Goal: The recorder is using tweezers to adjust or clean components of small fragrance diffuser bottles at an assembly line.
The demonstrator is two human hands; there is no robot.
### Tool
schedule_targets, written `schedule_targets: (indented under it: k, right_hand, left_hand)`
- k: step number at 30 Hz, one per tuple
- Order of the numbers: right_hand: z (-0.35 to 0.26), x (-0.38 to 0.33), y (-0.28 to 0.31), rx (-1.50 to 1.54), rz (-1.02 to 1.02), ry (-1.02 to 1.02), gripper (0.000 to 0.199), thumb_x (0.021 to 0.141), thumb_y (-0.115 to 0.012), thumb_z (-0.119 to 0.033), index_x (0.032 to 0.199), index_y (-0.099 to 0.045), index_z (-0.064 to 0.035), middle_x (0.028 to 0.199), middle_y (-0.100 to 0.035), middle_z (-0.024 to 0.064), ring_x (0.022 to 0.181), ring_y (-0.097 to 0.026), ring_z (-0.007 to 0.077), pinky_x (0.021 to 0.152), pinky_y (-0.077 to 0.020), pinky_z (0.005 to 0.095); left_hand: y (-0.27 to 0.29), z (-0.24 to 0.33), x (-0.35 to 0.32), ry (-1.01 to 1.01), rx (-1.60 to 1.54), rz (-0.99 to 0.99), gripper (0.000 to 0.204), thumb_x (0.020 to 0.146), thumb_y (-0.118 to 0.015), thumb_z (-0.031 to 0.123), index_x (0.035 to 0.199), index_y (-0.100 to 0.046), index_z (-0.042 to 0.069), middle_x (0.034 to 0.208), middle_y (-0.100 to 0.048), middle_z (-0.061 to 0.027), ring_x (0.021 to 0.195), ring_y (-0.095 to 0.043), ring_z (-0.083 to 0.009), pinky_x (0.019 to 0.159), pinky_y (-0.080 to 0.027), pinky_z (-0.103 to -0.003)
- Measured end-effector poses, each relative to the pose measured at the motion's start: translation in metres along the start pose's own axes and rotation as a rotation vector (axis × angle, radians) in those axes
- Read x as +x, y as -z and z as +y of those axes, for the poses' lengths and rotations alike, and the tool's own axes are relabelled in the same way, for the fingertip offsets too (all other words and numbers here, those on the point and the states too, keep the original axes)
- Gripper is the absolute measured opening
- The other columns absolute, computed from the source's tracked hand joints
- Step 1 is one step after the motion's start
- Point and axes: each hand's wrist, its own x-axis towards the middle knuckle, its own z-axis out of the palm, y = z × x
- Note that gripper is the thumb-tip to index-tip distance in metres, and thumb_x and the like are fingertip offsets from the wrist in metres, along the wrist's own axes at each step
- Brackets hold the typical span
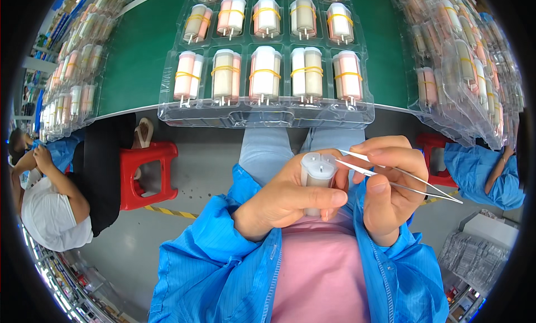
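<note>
Seen from the head camera, a worker in a blue jacket [206,267] steadies a small capped bundle of cylinders [319,179] in the left hand [285,196], its grip wrapped round the sides with the thumb across the front. To the right of that grip, the right hand [391,183] pinches slim tweezers [357,167], whose white tips stand apart just beside the bundle's pale cap [319,164]; whether they touch it cannot be told. The bundle looks light, stiff and smooth-walled, likely to slip if held loosely; its sides seem to offer the surest hold, its end fittings the most fragile. The tweezers appear springy and best taken along the middle of their arms, where the fingers press. Beyond both grips, a clear plastic tray [195,115] on the green bench [139,61] carries rows of banded bundles [265,72]. Left of the grips, a red stool [127,167] stands near a seated co-worker [56,217].
</note>
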Motion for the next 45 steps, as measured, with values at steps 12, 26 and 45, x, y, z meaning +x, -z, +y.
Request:
schedule_targets:
  k: [12, 26, 45]
  right_hand:
    - [0.013, 0.022, 0.014, -0.066, 0.074, 0.134, 0.022, 0.084, -0.063, -0.006, 0.104, -0.058, 0.0036, 0.101, -0.061, 0.018, 0.082, -0.062, 0.0207, 0.067, -0.0485, 0.0272]
    - [0.089, 0.067, 0.041, -0.221, 0.342, 0.26, 0.017, 0.085, -0.058, 0.003, 0.101, -0.057, 0.0046, 0.098, -0.059, 0.0163, 0.077, -0.064, 0.0184, 0.067, -0.0523, 0.0255]
    - [0.095, 0.065, 0.048, -0.308, 0.289, 0.334, 0.02, 0.082, -0.064, 0.001, 0.101, -0.058, 0.0005, 0.094, -0.062, 0.0159, 0.066, -0.059, 0.0139, 0.057, -0.0471, 0.0227]
  left_hand:
    - [0.004, 0.001, -0.006, -0.092, 0.27, 0.02, 0.031, 0.078, -0.073, 0.015, 0.098, -0.052, 0.002, 0.083, -0.057, -0.0063, 0.071, -0.054, -0.0115, 0.061, -0.044, -0.025]
    - [-0.019, 0.204, 0.063, -0.595, 1.5, 0.552, 0.044, 0.083, -0.066, 0.025, 0.118, -0.052, 0.003, 0.102, -0.061, -0.0112, 0.092, -0.062, -0.0188, 0.076, -0.049, -0.034]
    - [0.031, 0.202, 0.183, -0.73, 2.41, 0.674, 0.047, 0.079, -0.066, 0.036, 0.114, -0.055, 0.007, 0.111, -0.053, -0.0188, 0.104, -0.051, -0.0347, 0.088, -0.039, -0.045]
